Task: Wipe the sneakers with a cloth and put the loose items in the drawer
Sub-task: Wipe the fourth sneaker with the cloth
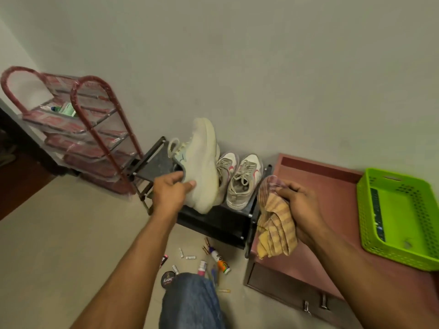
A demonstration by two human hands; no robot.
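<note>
A cream sneaker (202,167) is held by the left hand (172,192), tilted toe-up above the black rack (213,219), its heel low near the rack's front edge. The fingers (175,176) are curled into the shoe's opening, with the thumb pressed against its side. A pair of grey-and-white sneakers (237,181) with pink marks is seen on the rack's top shelf, just right of the lifted shoe, toes toward the wall.

A yellow checked cloth (275,224) is gripped in the right hand (301,207), whose fingers are closed round its bunched upper part; the rest hangs down over the edge of the maroon cabinet (320,186). A drawer front (292,290) with metal handles is seen on the cabinet's near side; whether it is pulled out cannot be told. A green basket (399,219) rests on the cabinet top at the far right.

Loose items (202,262) are scattered on the floor (59,245) in front of the rack: batteries, a glue stick, markers, and a round tin (168,279) partly hidden by a knee in jeans (190,302). A red wrapped rack (78,129) stands at left against the wall.
</note>
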